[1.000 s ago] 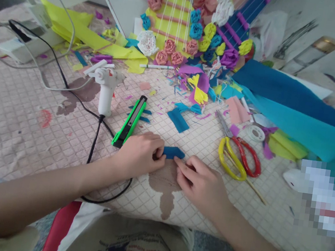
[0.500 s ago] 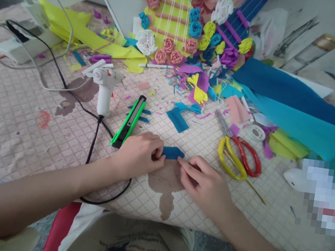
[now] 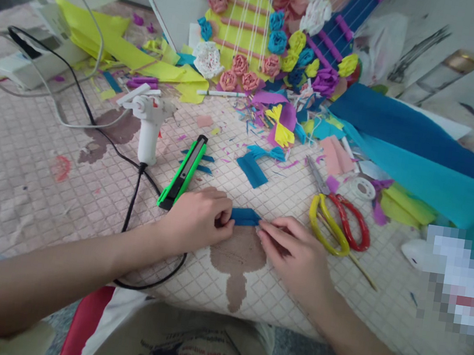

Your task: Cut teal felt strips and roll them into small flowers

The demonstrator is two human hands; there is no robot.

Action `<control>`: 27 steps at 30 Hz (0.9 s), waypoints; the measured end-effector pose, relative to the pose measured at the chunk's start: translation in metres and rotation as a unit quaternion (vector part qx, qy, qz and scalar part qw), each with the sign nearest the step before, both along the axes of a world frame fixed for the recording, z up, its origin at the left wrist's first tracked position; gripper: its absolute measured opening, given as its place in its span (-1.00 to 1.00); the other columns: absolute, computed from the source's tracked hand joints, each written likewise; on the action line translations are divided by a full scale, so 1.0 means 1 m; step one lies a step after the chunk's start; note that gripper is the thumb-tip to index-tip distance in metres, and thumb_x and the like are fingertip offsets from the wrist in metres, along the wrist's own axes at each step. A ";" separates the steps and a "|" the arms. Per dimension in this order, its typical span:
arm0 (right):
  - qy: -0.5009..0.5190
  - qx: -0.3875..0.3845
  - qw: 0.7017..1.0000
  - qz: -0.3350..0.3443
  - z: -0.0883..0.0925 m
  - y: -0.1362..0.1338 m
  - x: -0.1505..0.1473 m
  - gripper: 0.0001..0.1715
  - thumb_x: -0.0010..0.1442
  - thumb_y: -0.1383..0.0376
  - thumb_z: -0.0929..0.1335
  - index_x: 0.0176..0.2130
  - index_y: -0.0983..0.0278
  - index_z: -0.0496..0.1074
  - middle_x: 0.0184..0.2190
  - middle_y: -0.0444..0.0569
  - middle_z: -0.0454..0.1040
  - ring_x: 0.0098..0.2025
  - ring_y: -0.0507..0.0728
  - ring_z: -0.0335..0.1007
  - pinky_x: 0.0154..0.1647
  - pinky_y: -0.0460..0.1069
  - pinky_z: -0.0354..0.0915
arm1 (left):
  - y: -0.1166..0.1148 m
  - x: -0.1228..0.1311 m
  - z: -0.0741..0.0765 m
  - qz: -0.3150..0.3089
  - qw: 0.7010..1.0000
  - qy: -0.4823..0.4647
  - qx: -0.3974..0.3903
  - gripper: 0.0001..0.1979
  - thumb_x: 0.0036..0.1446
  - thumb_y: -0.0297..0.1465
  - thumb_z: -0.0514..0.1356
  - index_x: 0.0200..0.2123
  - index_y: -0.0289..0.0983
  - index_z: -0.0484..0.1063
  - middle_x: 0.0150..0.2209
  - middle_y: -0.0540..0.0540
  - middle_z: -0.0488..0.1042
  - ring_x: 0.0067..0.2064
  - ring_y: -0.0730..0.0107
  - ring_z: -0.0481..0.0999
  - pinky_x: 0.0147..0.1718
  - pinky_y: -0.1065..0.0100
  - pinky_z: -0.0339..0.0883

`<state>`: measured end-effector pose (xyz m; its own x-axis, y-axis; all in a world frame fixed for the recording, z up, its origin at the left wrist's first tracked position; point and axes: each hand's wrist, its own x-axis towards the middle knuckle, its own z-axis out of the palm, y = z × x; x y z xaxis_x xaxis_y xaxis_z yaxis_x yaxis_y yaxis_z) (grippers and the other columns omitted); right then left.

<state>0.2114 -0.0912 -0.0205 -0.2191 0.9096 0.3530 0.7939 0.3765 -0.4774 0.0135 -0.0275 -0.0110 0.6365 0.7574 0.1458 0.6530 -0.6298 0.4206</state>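
Observation:
A small folded strip of blue paper [image 3: 245, 217] lies level between my two hands, close to the table's near edge. My left hand [image 3: 201, 218] is closed on its left end, fingers curled and thumb beneath. At the right end, the thumb and fingertips of my right hand [image 3: 293, 245] pinch the strip's corner. Just beyond my left hand is a green box cutter [image 3: 183, 173], resting over thin blue strips. Farther out, an angled blue paper piece [image 3: 253, 170] lies flat. Scissors with red and yellow handles [image 3: 336, 221] lie to the right of my right hand.
A white glue gun [image 3: 149, 136] stands at the left, its black cord looping past my left forearm. Paper flowers and a yellow stringed panel [image 3: 245, 20] fill the back. Blue crepe sheets [image 3: 415, 161] and a tape roll [image 3: 361, 187] are at the right.
My right hand has shifted slightly right, its fingers straighter at the strip's corner. More of the strip's right end shows. My left hand has barely moved.

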 end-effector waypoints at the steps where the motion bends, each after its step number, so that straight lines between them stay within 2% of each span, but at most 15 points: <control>1: 0.002 0.000 1.000 0.003 -0.001 0.000 0.000 -0.79 0.18 0.40 0.32 -0.22 0.40 0.54 -0.38 0.00 0.48 -0.43 0.03 0.42 -0.41 -0.06 0.34 | 0.000 0.000 0.000 0.000 1.000 -0.001 0.001 -0.84 -0.02 -0.45 0.13 -0.60 -0.28 0.25 -0.56 0.00 0.33 -0.44 0.41 0.32 -0.47 0.39 0.18; 12: 0.028 -0.030 0.999 0.022 0.001 0.006 0.003 -0.81 0.15 0.38 0.34 -0.27 0.39 0.56 -0.41 -0.03 0.47 -0.53 -0.02 0.33 -0.52 -0.08 0.29 | 0.001 0.001 0.000 -0.003 1.000 -0.001 -0.011 -0.85 -0.02 -0.46 0.12 -0.60 -0.28 0.25 -0.56 0.00 0.33 -0.44 0.41 0.31 -0.46 0.39 0.16; 19: 0.008 -0.011 1.000 0.025 0.000 0.003 0.003 -0.79 0.19 0.39 0.32 -0.22 0.36 0.54 -0.36 -0.02 0.49 -0.46 0.00 0.38 -0.45 -0.08 0.33 | 0.001 0.000 0.000 -0.002 1.000 0.004 -0.010 -0.83 -0.01 -0.45 0.12 -0.60 -0.28 0.23 -0.56 0.00 0.32 -0.43 0.40 0.31 -0.46 0.38 0.15; 27: -0.027 -0.010 0.999 0.042 0.001 0.005 0.005 -0.80 0.19 0.38 0.32 -0.25 0.34 0.55 -0.38 -0.04 0.49 -0.45 0.01 0.38 -0.46 -0.07 0.31 | 0.001 0.000 0.001 -0.002 1.000 0.004 -0.018 -0.84 -0.01 -0.45 0.12 -0.60 -0.28 0.24 -0.55 0.00 0.32 -0.43 0.40 0.31 -0.45 0.38 0.16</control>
